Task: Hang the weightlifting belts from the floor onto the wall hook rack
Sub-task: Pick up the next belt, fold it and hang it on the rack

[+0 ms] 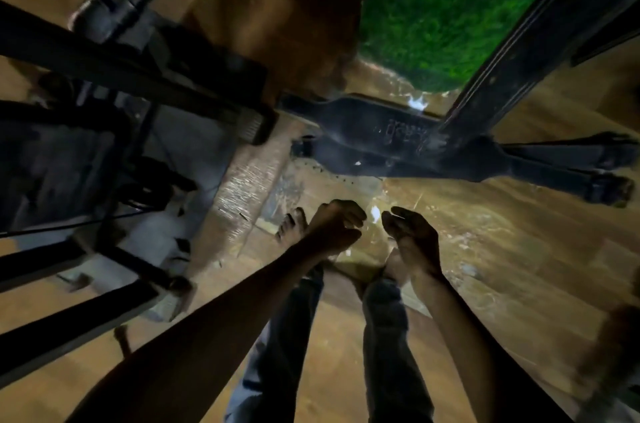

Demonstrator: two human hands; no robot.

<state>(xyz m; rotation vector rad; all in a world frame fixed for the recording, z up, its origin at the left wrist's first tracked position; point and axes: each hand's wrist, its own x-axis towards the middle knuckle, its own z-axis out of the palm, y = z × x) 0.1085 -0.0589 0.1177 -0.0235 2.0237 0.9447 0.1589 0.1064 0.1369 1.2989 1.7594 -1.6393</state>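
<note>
While near floor belts [398, 142], both hands [334, 227] empty.

Down on the wooden floor [502, 249], weightlifting belts [381, 138] stretched crosswise ahead of both bare feet. Left hand [334, 227] and right hand [414, 237] side by side above the feet, just short of the belts. Turf patch [450, 7] beyond them. Machine frame [121, 76] off left.

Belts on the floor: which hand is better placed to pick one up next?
Roughly even, slight edge to the right hand. Both hands hang empty with curled fingers, short of the black belts lying on the wooden floor. The belts stretch away to the right, on that hand's side; the left hand is nearer their left end.
</note>
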